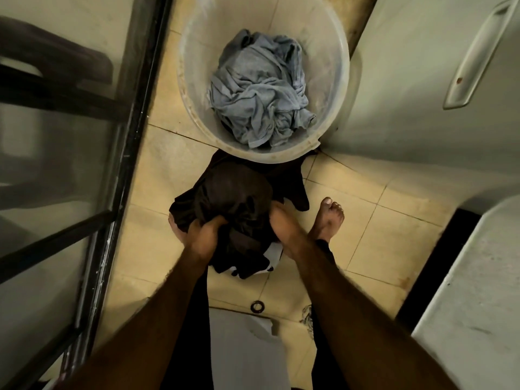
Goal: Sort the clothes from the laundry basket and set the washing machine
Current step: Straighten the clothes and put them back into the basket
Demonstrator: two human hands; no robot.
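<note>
A round translucent white laundry basket (334, 88) stands on the tiled floor at the top centre. Crumpled grey-blue clothes (259, 91) lie inside it. Just in front of the basket is a bundle of dark brown and black clothes (233, 192), with a bit of white fabric at its lower edge. My left hand (205, 232) grips the left side of this bundle, fingers curled into the cloth. My right hand (281, 220) is pushed into the bundle's right side; its fingers are hidden in the fabric.
A white appliance with a long handle (478, 52) fills the upper right. Another white appliance corner (478, 291) sits at the lower right. A glass door with a dark frame (123, 164) runs down the left. My bare foot (329, 218) stands on the beige tiles.
</note>
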